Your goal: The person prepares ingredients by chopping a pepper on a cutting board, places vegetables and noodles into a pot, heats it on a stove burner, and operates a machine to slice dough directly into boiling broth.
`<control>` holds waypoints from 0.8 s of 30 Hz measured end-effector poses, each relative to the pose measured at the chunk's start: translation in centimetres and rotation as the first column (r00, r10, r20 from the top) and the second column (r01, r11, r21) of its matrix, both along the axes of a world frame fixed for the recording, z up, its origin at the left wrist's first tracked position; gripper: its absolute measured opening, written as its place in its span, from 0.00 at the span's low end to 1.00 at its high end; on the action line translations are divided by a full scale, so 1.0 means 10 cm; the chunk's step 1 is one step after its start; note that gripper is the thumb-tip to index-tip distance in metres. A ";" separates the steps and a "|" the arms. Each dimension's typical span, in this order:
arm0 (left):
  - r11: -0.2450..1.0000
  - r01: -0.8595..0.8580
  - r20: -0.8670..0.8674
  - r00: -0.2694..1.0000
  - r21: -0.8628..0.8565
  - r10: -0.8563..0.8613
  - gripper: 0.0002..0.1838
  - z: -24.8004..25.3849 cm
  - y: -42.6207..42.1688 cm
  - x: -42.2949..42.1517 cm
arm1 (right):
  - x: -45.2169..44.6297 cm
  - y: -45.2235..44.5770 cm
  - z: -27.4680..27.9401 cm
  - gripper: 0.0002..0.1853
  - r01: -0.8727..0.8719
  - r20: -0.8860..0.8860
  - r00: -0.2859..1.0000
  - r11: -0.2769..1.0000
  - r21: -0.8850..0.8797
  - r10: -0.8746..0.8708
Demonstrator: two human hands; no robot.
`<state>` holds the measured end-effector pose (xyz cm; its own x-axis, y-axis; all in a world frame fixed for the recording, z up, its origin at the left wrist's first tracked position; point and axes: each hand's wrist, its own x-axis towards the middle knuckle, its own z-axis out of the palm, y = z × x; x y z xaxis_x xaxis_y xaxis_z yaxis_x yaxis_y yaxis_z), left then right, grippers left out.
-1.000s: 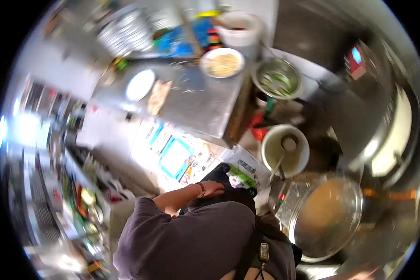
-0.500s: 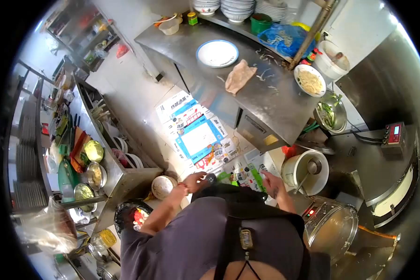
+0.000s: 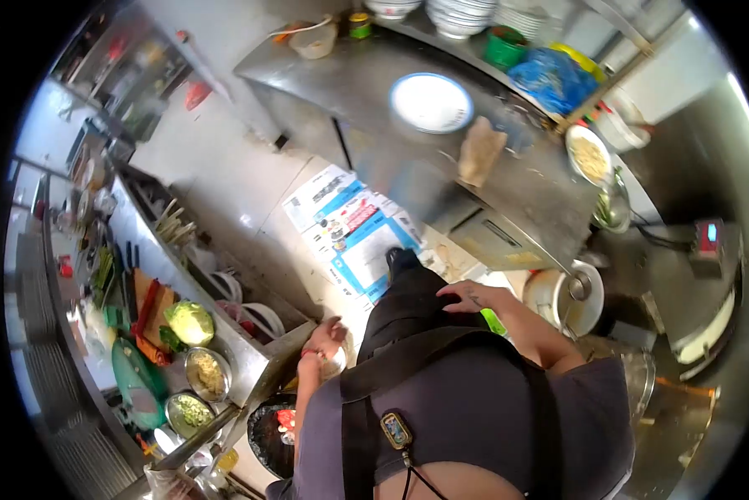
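My left hand (image 3: 326,336) hangs low beside the corner of the left steel counter, fingers loosely bent and apart, with nothing visible in it. Partly hidden under that hand is a pale round container (image 3: 336,360). My right hand (image 3: 473,297) lies against the dark cloth over my leg (image 3: 408,296), its fingers stretched out and no object showing in them. One dark shoe (image 3: 394,255) is on the printed cardboard sheets (image 3: 366,258) that cover the floor ahead.
Ahead, a steel counter (image 3: 349,79) bears a white blue-rimmed plate (image 3: 431,102) and a tan cloth (image 3: 481,150). Bowls of chopped food and a cabbage (image 3: 189,323) stand on the left counter. A white bucket with a ladle (image 3: 580,287) is at right; a black-lined bin (image 3: 266,433) is lower left.
My view has shifted, and one leg has come forward over the cardboard. My right hand has moved onto the dark cloth at my leg; my left hand has dropped slightly toward the left counter.
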<state>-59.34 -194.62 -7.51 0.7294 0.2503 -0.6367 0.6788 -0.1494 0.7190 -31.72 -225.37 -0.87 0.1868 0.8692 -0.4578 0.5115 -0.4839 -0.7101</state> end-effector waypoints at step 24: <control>0.696 -0.686 -0.311 0.627 0.213 0.714 0.27 -0.09 2.76 0.52 | 2.44 7.78 -0.02 0.13 -0.451 0.202 0.880 0.890 0.068 0.430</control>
